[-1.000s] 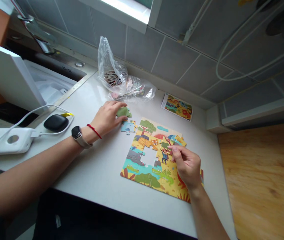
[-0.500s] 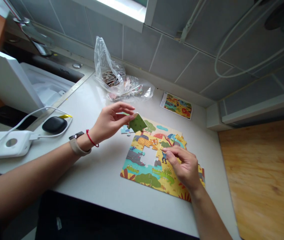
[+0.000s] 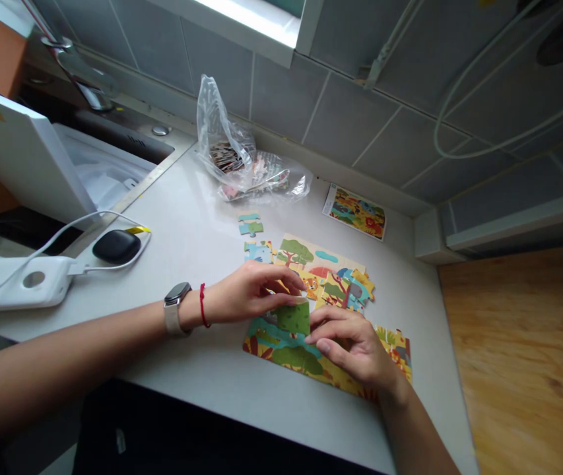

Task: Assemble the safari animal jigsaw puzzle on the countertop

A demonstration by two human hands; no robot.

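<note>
A green puzzle piece (image 3: 294, 318) stands tilted over the middle of the partly assembled animal jigsaw puzzle (image 3: 295, 358), its plain green side towards me. My left hand (image 3: 266, 290) grips its upper edge between thumb and fingers. Close against the piece's right edge are the bent fingertips of my right hand (image 3: 355, 340), low over the puzzle. Whatever those fingers pinch is hidden. The puzzle's gap lies behind the green piece and my hands. A blue puzzle piece (image 3: 258, 252) lies at the puzzle's upper left, and a blue-green piece (image 3: 250, 225) sits apart above it.
At the back, a clear plastic bag (image 3: 256, 173) holds many pieces. A picture card (image 3: 355, 211) lies by the wall. To the left are a black case (image 3: 117, 247), a white charger (image 3: 31, 284) with its cable, and a sink (image 3: 160, 148). A wooden board (image 3: 523, 349) is at right.
My left hand has moved right and down with the green piece, onto the puzzle's middle. My right hand has lowered and shifted slightly left, bringing its fingertips beside that piece.
</note>
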